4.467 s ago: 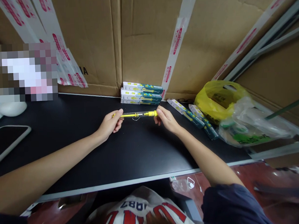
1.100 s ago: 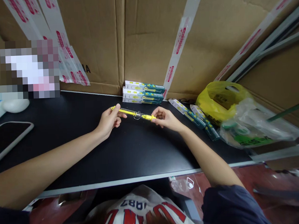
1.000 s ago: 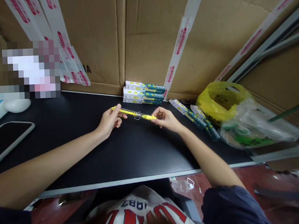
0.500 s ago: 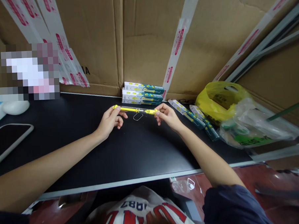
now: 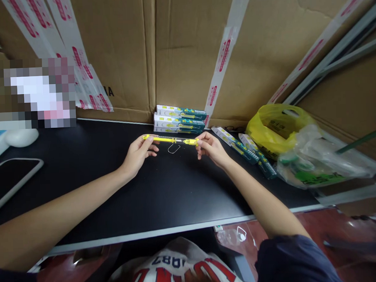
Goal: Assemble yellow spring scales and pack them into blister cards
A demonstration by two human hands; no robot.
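I hold a thin yellow pen-like tool [image 5: 171, 139] level above the black table [image 5: 165, 192], one end in each hand. My left hand [image 5: 138, 153] pinches its left end between thumb and fingers. My right hand [image 5: 210, 147] pinches the right end. A small wire hook [image 5: 174, 148] hangs from the tool's middle, just above the table. Behind the tool lies a stack of green and white flat boxes [image 5: 179, 117] against the cardboard wall.
Two more flat boxes [image 5: 244, 149] lie to the right, next to a yellow bag [image 5: 276, 126] and a clear plastic bag [image 5: 316, 158]. A tablet [image 5: 9, 182] lies at the left edge, a white object [image 5: 21, 137] behind it. Taped cardboard [image 5: 184, 45] walls the back.
The tool was tilted down to the right a second ago; now it is level and a little farther back. The wire hook has swung down into view under it.
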